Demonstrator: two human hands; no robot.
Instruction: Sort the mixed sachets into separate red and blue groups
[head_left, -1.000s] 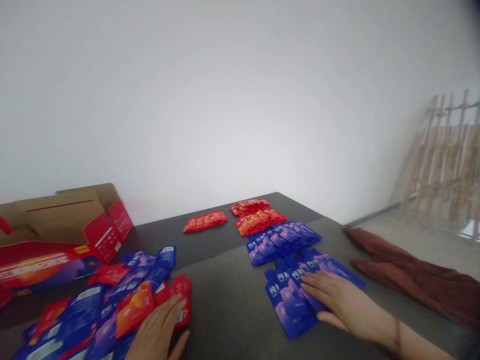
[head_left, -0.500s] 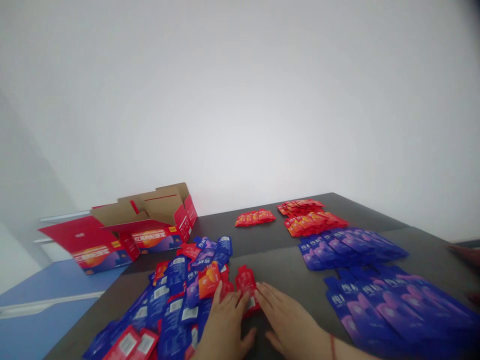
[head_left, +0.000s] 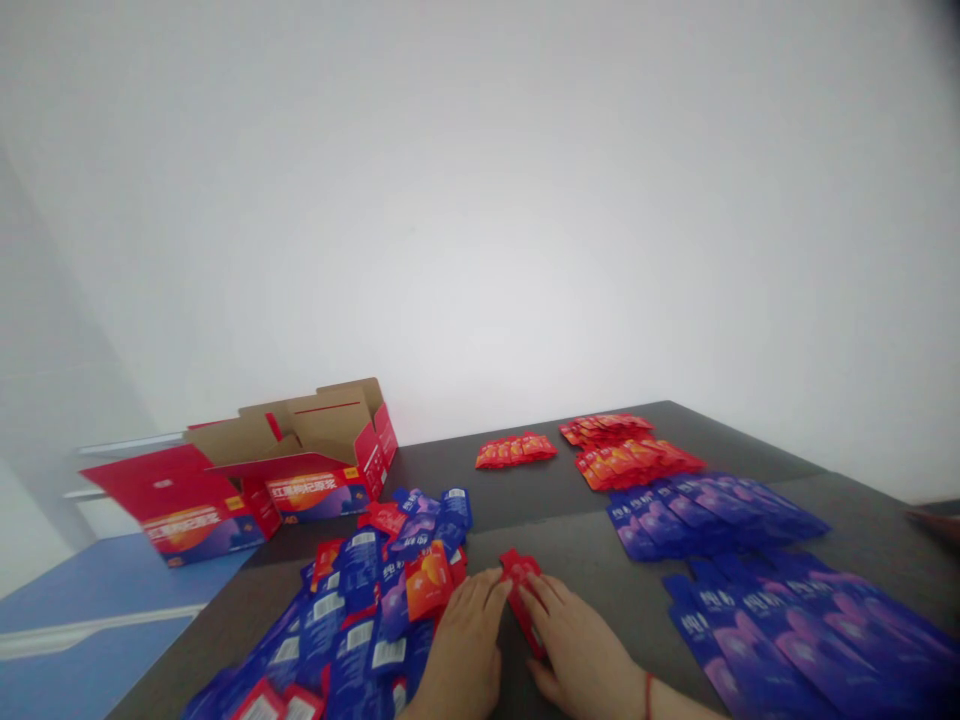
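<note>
A small stack of red pouches stands on the dark table between my two hands, its spout end pointing away from me. My left hand presses its fingertips to the left side of these pouches, fingers together. Around their right side my right hand is closed, fingers on top and thumb near the lower end; a red string circles that wrist. Just left of my left hand lies a loose heap of blue pouches mixed with red ones. An orange-faced pouch tops the heap's near right side.
Open red cartons stand at the back left, by a blue surface. Fanned red pouches and further red rows lie at the back. Two rows of blue pouches spread along the right. A wall rises behind.
The red pouches now stand more upright and narrower between my hands. My right hand has closed round their right side, and my left hand has come off the heap's edge toward them. The view has tilted slightly.
</note>
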